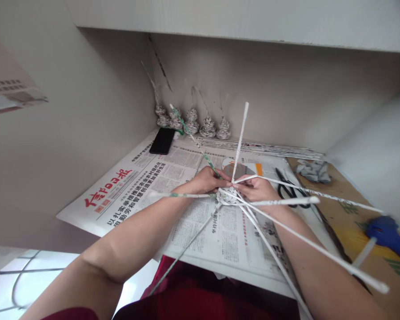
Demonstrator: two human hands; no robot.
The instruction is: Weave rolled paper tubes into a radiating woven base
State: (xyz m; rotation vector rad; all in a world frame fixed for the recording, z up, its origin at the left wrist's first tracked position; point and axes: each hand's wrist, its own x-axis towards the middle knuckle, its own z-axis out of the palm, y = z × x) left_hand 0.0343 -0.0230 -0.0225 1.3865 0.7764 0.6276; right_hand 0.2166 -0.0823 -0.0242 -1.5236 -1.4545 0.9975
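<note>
A small round weaving of rolled newspaper strips sits between my hands, with several long paper rods sticking out of it on all sides. My left hand pinches its far left edge, close to a green-flecked rod. At the far right edge, the fingers of my right hand close on the weaving near the base of a white rod that points upward. Other white rods pass over my right wrist and forearm. Some fingertips are hidden behind the weaving.
Newspaper covers the table. Several woven gourd shapes line the back wall, near a black phone and a bundle of paper rods. Black scissors, a crumpled grey cloth and a blue glue gun lie at right.
</note>
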